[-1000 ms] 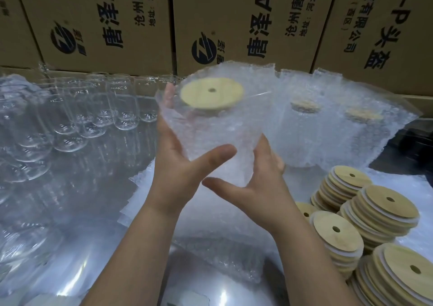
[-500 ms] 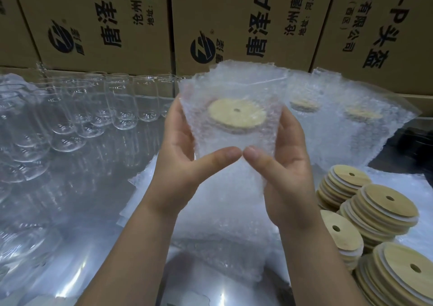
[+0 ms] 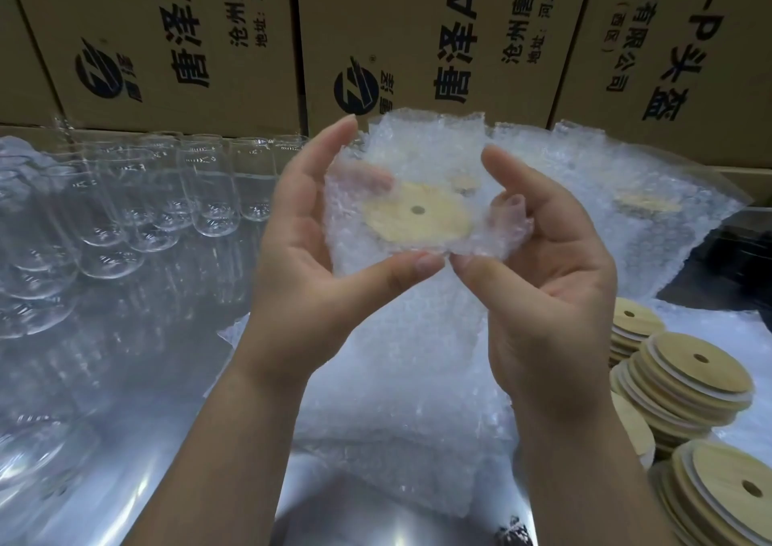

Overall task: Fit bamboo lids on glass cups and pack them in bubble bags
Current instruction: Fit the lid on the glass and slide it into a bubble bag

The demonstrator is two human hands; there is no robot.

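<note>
Both hands are up in front, left hand and right hand with fingers closed around a bubble bag. The bamboo lid shows through it, sitting right between the fingers. Loose lids stack just right of them.

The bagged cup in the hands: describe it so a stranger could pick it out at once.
Start at the wall of printed cartons; in front of it, mid-frame, the left hand and right hand hold one bubble bag up between them. Its bamboo lid shows through the wrap. Unlike the bagged cups standing behind at right, it is off the table.
</note>
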